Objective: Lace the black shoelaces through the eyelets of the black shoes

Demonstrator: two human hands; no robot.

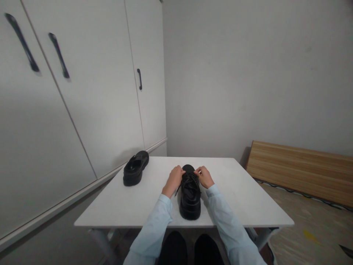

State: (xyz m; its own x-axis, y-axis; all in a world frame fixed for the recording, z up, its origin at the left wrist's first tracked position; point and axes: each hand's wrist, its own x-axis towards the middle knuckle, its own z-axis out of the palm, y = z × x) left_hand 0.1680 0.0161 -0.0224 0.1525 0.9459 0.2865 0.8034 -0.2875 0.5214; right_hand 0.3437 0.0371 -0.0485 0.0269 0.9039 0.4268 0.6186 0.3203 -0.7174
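Observation:
A black lace-up shoe stands upright on the white table in front of me, heel toward me and toe pointing away. Its black shoelace lies loosely across the front, with an end hanging down on the left side. My left hand is at the left edge of the lacing, fingertips pinched on the shoelace. On the opposite side, my right hand pinches the lace near the toe. The exact grip is small and partly hidden. A second black shoe rests at the table's far left.
White cabinets with dark handles run along the left side, close to the table edge. Behind the table is a plain grey wall. A wood-grain board leans against it at the right. My knees are under the front edge.

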